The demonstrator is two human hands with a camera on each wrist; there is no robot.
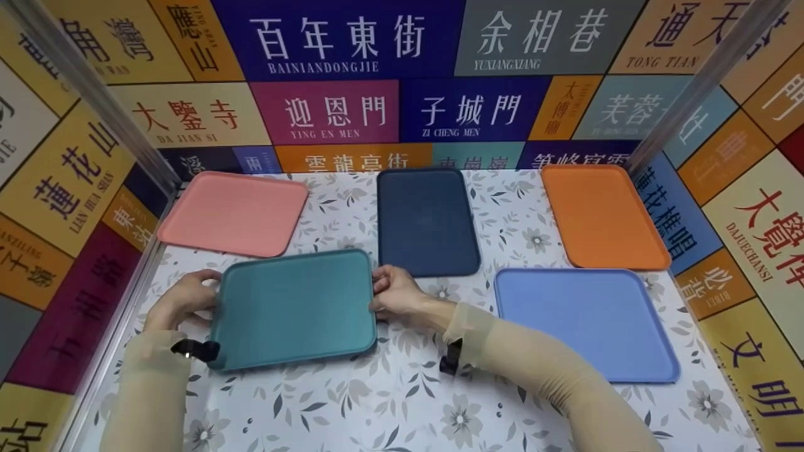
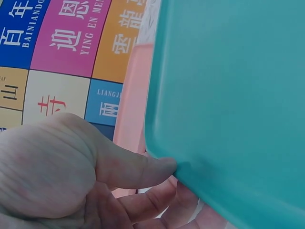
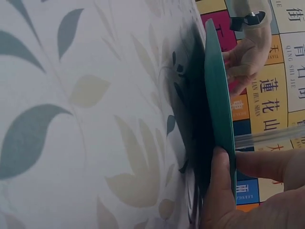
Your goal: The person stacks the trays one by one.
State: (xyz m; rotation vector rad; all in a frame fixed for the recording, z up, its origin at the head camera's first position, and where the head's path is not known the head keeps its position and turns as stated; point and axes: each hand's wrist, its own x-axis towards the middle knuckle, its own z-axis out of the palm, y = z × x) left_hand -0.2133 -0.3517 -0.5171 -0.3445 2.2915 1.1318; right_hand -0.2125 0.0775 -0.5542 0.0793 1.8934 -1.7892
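Both hands hold a teal green tray [image 1: 295, 307] from opposite ends, in the front left part of the table. The left hand [image 1: 182, 298] grips its left edge; in the left wrist view the thumb [image 2: 143, 171] lies on the rim near a corner and the other fingers go underneath. At the right edge, the right hand [image 1: 402, 292] pinches the rim between thumb and fingers, which the right wrist view shows from the side. There the tray [image 3: 221, 105] appears edge-on, raised above the cloth with a shadow below it. Its underside is mostly hidden.
A pink tray [image 1: 235, 213] lies behind the teal one, with a navy tray [image 1: 427, 220] at the back middle. Further right are an orange tray [image 1: 603, 216] and a periwinkle blue tray [image 1: 578, 320]. Printed panels [image 1: 339, 113] enclose the floral tablecloth [image 1: 461, 417].
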